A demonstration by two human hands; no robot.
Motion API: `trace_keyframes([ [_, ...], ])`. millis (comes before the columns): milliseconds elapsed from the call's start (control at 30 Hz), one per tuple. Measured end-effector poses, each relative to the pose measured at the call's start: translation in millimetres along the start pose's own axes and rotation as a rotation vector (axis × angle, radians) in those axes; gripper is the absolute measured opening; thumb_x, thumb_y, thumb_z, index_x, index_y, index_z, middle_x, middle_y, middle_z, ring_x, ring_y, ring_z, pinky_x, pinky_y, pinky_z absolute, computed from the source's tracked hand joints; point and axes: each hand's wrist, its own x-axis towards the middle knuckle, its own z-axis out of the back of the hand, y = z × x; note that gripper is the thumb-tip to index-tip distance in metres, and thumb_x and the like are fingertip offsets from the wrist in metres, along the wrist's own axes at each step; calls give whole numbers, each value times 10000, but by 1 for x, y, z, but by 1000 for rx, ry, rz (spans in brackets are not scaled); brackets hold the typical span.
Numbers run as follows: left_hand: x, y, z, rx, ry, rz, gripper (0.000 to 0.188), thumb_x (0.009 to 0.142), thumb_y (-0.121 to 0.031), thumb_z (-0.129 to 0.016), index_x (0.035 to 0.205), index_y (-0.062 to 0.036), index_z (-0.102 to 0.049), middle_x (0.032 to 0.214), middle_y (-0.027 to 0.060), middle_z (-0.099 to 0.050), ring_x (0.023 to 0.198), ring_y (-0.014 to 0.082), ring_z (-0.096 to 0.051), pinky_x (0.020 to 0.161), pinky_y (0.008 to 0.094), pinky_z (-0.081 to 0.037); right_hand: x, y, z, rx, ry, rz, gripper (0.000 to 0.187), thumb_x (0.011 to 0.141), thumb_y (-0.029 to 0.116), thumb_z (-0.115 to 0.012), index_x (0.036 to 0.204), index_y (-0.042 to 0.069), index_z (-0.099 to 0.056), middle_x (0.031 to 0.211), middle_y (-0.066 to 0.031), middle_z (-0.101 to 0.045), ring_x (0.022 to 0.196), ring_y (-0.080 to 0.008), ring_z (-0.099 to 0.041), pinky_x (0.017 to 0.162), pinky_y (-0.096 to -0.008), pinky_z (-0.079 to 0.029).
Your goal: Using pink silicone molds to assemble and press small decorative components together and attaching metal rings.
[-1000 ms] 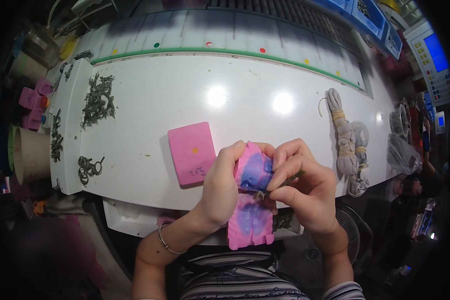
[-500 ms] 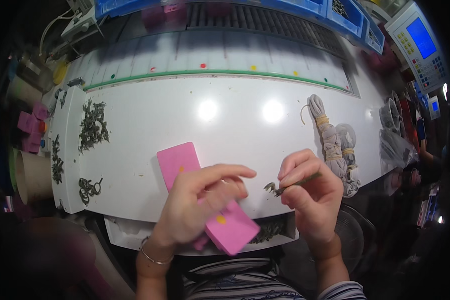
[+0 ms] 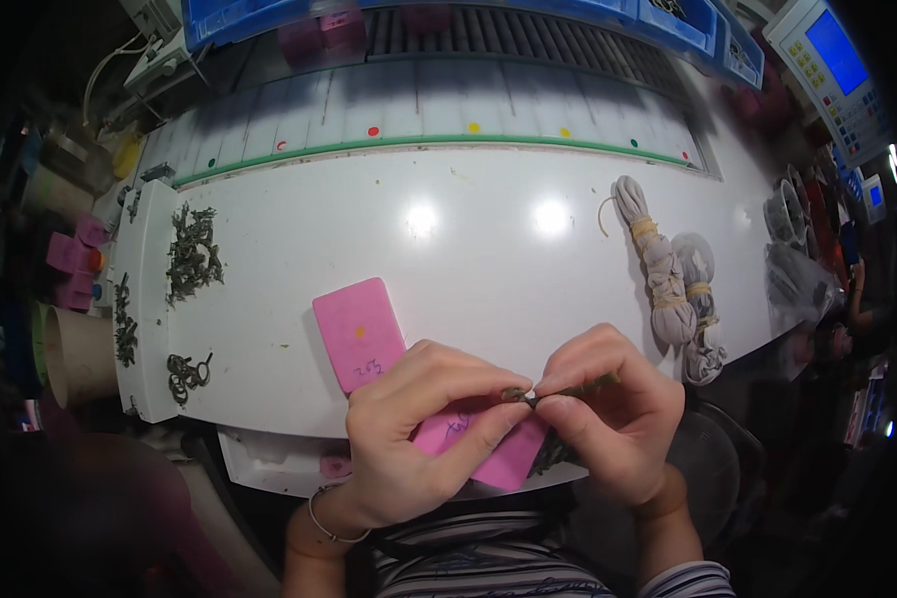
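Observation:
Both of my hands meet at the near edge of the white table. A small dark grey-green piece (image 3: 517,396) lies between their fingertips; its exact kind does not show. My left hand (image 3: 409,439) pinches one end of it between thumb and forefinger. Closed around the other end is my right hand (image 3: 613,429), with a greenish strip showing along its fingers. Under my left hand lies a pink block (image 3: 513,460), partly hidden. A second pink block (image 3: 359,334) with a yellow spot and pen marks rests just beyond that hand.
Small dark pieces (image 3: 195,254) lie heaped at left, with dark rings (image 3: 187,377) nearer me. Two rubber-banded grey cloth bundles (image 3: 665,284) lie at right. A half-open drawer (image 3: 259,460) sits below the table edge. Blue bins (image 3: 409,22) line the back; a keypad device (image 3: 835,75) stands far right.
My left hand has moved right and now pinches the piece that my right hand held alone. My right hand has come slightly left and down. The view has shifted a little.

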Motion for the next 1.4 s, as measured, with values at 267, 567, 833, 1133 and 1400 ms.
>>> trace_keyframes([
  [267, -1, 4, -1, 33, -24, -19, 185, 717, 28, -726, 888, -27, -686, 819, 70, -662, 719, 171, -595, 633, 262, -474, 2, -1, 1, 190, 22, -172, 116, 843, -54, -612, 950, -24, -576, 915, -62, -582, 801, -74, -573, 657, -183, -461],
  [567, 1, 10, 6, 128, -39, -115, 196, 708, 35, -727, 888, -27, -678, 795, 67, -651, 682, 169, -582, 605, 262, -473, 5, -4, -4, 4, -64, -117, 175, 809, -56, -646, 974, -11, -608, 895, -70, -590, 757, -75, -569, 597, -168, -439],
  [833, 1, 5, 7, 45, -53, -48, 188, 726, 19, -737, 900, -15, -676, 933, 81, -580, 762, 138, -594, 670, 249, -503, -1, -8, 2, -150, -53, 143, 163, 770, -69, -672, 924, -17, -653, 853, -93, -600, 625, -81, -546, 539, -181, -427],
  [1133, -8, 12, 9, -179, 9, 31, 180, 739, 27, -728, 902, 2, -656, 984, 80, -540, 836, 135, -599, 732, 241, -516, 0, -2, -5, -391, -33, 254, 192, 732, -33, -719, 912, -13, -653, 782, -85, -605, 563, -120, -567, 462, -224, -435],
  [1400, -11, 12, 12, -287, 71, 44, 168, 757, 49, -694, 905, 18, -619, 980, 102, -547, 853, 152, -599, 745, 254, -502, 0, 11, -3, -720, 114, 473, 156, 706, -16, -686, 846, -25, -617, 657, -97, -548, 515, -196, -556, 423, -278, -422],
])
